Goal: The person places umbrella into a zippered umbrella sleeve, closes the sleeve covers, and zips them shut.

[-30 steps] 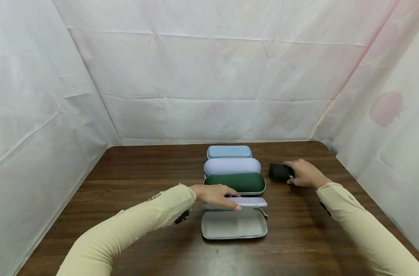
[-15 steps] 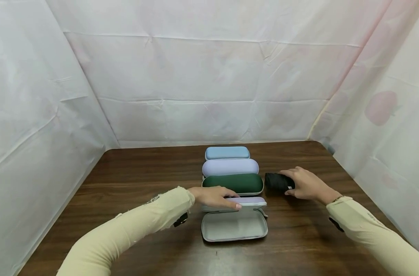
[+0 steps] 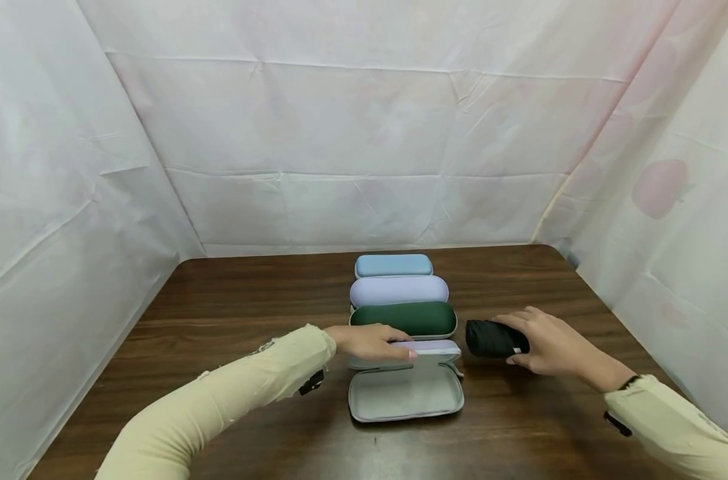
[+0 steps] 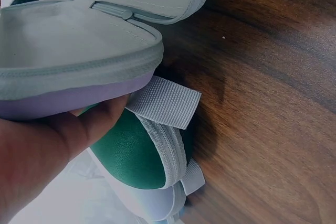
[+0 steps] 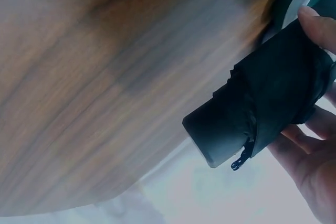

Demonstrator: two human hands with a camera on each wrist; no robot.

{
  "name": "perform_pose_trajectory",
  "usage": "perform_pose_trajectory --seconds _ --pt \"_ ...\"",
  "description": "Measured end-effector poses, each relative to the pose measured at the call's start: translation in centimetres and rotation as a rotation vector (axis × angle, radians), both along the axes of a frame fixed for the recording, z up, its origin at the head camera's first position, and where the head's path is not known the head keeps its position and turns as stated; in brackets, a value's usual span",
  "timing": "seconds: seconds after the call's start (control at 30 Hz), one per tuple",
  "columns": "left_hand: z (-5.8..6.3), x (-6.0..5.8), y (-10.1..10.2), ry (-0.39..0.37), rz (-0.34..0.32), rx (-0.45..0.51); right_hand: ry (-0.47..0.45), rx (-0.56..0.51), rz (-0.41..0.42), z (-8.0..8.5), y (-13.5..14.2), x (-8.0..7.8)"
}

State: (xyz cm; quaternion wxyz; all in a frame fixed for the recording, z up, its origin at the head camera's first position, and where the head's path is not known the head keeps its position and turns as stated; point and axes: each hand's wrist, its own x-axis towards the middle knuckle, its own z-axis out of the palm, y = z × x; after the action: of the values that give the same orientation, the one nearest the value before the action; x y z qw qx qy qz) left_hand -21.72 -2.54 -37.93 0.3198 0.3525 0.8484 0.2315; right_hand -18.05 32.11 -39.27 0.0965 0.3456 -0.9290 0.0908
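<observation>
My left hand (image 3: 373, 342) grips the raised half of an unzipped lilac zip case (image 3: 439, 346), thumb at its front edge and fingers behind it. The case's pale grey lining (image 3: 406, 393) faces up, and its lower half lies on the table. In the left wrist view, fingers curl against the lilac shell (image 4: 79, 98). My right hand (image 3: 547, 341) holds a folded black compact umbrella (image 3: 494, 339) to the right of the cases, thumb and fingers on opposite sides. The right wrist view shows the umbrella's smooth handle (image 5: 218, 132) sticking out of the wrapped fabric (image 5: 286, 74).
Behind the lilac case, a dark green case (image 3: 406, 319), a lavender case (image 3: 400, 291) and a light blue case (image 3: 394, 265) lie closed in a row. The brown wooden table (image 3: 250, 290) is enclosed by white sheeting (image 3: 364, 120) at the back and sides.
My right hand has drawn the umbrella toward me, with a brief shift to the left first. My left hand stays on the lilac case, and the cases have hardly moved.
</observation>
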Motion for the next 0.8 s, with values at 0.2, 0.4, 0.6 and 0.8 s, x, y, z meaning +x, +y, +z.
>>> perform_pose_trajectory --seconds 0.2,0.4,0.6,0.8 --pt "0.0 -0.1 -0.1 -0.012 0.011 0.012 0.005 0.027 0.006 1.0 -0.2 2.5" --pt "0.0 -0.2 0.0 -0.016 0.004 0.012 0.035 0.087 0.055 2.1 -1.5 4.7" --pt "0.1 -0.1 0.1 -0.024 0.006 0.005 0.06 0.095 0.112 2.5 -4.2 6.4" --pt "0.1 -0.1 -0.1 -0.023 0.011 -0.001 0.078 0.095 0.167 2.4 -7.8 7.1"
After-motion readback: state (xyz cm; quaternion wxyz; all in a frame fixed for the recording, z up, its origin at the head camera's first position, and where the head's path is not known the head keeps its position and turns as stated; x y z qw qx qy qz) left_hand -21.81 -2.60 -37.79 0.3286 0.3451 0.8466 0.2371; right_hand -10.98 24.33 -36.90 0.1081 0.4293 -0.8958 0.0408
